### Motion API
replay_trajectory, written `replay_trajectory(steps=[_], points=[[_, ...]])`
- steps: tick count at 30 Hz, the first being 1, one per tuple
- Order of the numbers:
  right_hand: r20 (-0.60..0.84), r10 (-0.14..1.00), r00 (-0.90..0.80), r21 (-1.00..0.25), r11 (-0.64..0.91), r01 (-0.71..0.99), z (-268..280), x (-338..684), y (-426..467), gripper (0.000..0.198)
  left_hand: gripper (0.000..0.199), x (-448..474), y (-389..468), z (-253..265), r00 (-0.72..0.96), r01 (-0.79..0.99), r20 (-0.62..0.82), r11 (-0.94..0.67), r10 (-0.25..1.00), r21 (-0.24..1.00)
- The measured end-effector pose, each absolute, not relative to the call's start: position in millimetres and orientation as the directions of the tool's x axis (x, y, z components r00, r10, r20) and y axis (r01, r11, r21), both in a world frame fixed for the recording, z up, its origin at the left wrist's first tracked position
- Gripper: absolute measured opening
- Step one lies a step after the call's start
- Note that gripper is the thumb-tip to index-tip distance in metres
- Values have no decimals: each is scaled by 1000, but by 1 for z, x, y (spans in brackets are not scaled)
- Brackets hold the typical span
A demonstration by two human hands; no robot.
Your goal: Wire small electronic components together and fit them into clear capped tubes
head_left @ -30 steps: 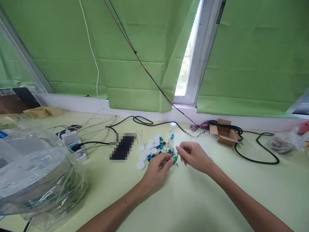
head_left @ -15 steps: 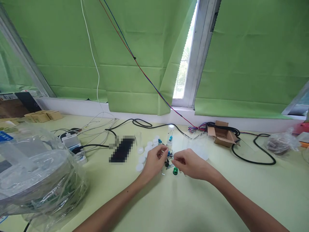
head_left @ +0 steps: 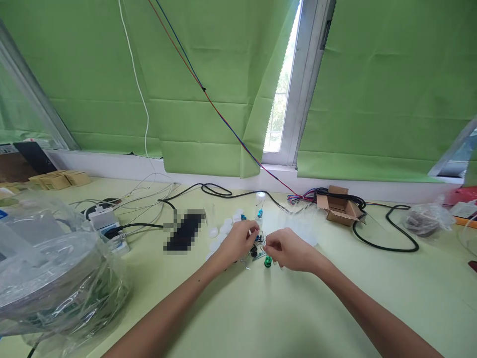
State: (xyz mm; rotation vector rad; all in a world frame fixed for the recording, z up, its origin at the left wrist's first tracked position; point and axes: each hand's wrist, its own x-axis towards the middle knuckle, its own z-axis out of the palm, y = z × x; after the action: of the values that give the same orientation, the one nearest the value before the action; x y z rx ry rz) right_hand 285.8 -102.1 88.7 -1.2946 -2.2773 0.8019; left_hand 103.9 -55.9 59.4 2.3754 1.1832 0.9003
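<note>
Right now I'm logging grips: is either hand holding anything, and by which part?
It cannot be told: the right hand is curled close to the green piece, the left hand is beside the small parts, and both hide whatever they may grip.

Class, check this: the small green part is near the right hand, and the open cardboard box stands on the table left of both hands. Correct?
"Left" is wrong: the head view shows the open cardboard box on the table to the right of the right hand and the left hand. The small green part is near the right hand.
</note>
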Motion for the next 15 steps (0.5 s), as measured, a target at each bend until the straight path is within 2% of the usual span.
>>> replay_trajectory(steps=[3, 6, 15], points=[[80, 868, -490, -671, 410, 618, 85, 286, -98, 32, 34, 96, -64, 56, 498, 561, 391, -631, 774, 536], [81, 869, -488, -691, 402, 601, 81, 285, -95, 30, 39, 89, -74, 53, 542, 516, 369, -645, 755, 563], [87, 861, -501, -725, 399, 561, 75, 283, -89, 23, 29, 85, -88, 43, 619, 406, 350, -668, 703, 623]])
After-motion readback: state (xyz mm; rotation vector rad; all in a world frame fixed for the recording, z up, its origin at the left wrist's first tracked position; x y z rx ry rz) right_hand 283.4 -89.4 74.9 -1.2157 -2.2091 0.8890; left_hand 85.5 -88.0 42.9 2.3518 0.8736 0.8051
